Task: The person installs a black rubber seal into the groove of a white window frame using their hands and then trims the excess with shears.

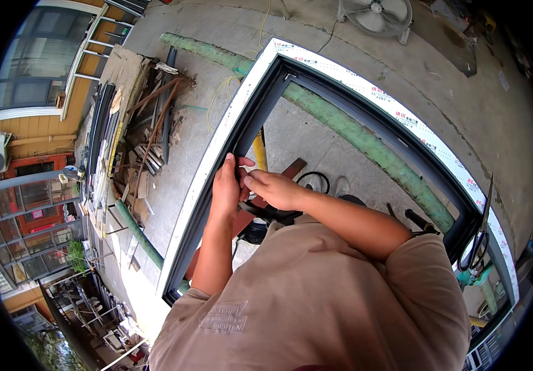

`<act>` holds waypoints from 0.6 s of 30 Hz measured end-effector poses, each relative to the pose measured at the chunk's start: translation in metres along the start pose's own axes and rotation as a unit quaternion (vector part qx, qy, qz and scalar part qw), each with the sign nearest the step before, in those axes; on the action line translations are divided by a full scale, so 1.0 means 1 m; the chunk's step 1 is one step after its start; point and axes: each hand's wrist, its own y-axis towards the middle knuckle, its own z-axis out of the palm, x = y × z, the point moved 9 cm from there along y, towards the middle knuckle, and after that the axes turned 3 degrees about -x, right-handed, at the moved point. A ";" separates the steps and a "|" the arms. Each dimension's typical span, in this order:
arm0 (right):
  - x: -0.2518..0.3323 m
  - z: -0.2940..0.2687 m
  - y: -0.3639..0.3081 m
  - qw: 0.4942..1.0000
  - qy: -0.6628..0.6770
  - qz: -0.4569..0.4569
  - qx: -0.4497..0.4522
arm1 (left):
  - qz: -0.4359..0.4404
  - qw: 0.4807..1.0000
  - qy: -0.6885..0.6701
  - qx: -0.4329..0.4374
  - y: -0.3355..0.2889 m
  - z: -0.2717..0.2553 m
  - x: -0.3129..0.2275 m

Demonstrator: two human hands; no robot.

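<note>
A large window frame [414,145], dark grey inside with white printed film on its outer faces, lies around me. At its left inner edge my left hand [224,188] is closed, its fingers curled over the dark profile. Close against it, my right hand [272,187] has its fingers pinched together. A thin black rubber strip [274,214] runs down from between the hands and loops below them; the fingers cover the part they grip. Black-handled scissors [478,241] rest on the right side of the frame.
Green round pipes [371,142] pass beneath the frame. Below the hands are a reddish-brown bar [294,168] and a yellow post [259,151]. Metal profiles and scrap wood [118,111] are heaped at the left. A floor fan [376,15] stands at the far side.
</note>
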 end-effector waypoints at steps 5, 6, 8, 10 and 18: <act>0.006 0.027 -0.022 0.965 -0.063 0.011 0.254 | 0.000 1.000 0.014 0.019 0.001 0.004 -0.004; 0.001 0.029 -0.020 0.960 -0.111 -0.002 0.256 | -0.005 1.000 0.008 0.021 0.002 0.004 -0.002; -0.002 0.035 -0.015 0.948 -0.167 -0.007 0.272 | -0.011 1.000 0.001 0.030 0.002 0.002 -0.003; -0.002 0.046 -0.016 0.931 -0.221 -0.013 0.288 | -0.023 0.998 -0.008 0.054 0.001 0.001 0.000; -0.003 0.065 -0.006 0.959 -0.239 -0.138 0.064 | 0.004 0.998 0.033 0.053 -0.009 0.002 -0.011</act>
